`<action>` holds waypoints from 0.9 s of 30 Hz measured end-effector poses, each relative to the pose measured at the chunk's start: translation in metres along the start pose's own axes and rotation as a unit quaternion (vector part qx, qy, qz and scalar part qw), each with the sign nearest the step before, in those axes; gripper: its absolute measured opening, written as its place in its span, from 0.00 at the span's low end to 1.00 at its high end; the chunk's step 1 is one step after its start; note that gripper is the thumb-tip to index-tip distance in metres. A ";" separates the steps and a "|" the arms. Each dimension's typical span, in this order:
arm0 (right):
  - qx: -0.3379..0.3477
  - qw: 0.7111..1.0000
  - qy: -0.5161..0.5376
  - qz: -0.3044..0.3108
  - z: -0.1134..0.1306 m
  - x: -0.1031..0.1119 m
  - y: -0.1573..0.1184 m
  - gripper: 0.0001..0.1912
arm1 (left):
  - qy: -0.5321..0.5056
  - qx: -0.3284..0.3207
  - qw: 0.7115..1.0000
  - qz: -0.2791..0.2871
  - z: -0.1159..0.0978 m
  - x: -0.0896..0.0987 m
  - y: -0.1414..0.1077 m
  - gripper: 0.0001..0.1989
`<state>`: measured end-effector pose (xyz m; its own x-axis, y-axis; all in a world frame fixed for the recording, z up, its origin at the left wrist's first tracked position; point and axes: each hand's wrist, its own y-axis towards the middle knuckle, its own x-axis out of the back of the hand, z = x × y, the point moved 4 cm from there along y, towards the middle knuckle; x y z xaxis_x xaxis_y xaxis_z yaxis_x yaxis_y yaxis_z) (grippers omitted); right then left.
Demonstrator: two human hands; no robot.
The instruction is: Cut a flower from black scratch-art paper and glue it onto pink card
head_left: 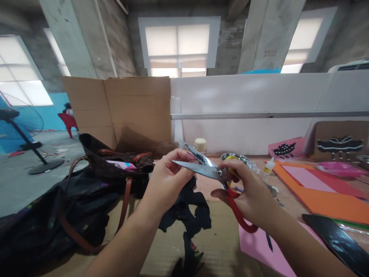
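Note:
My right hand (248, 188) grips a pair of scissors (201, 171) by the red handles, with the blades apart and pointing left. Dark specks or marks show along the upper blade. My left hand (173, 173) is closed in a pinch beside the blades, its thumb close to the lower one; what its fingers hold is hidden. Black cut material (198, 211), ragged with openings in it, shows below and behind my left hand, over the cardboard (219, 238). Whether it hangs from my fingers or only lies there I cannot tell.
A brown handbag (86, 150) and black cloth (43, 215) lie left. Behind stand a cream-capped bottle (200, 144) and metal bowl (235, 157). To the right are a glue bottle (269, 165), orange sheets (302, 196), pink paper (259, 246) and a shiny black object (334, 234).

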<state>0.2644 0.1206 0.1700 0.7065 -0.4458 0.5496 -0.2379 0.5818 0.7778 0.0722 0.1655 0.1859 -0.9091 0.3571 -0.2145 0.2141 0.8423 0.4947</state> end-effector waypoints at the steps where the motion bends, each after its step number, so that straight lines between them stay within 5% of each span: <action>1: 0.003 1.000 -0.003 -0.001 0.000 0.000 0.000 0.23 | 0.001 -0.003 1.000 -0.001 -0.001 0.000 0.000 0.08; 27: -0.029 0.999 -0.001 -0.019 -0.006 -0.003 -0.002 0.23 | -0.005 -0.014 1.000 -0.008 -0.001 0.001 0.001 0.07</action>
<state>0.2672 0.1249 0.1647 0.7127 -0.4701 0.5206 -0.1722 0.6022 0.7795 0.0710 0.1663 0.1863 -0.9087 0.3478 -0.2308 0.1891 0.8359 0.5152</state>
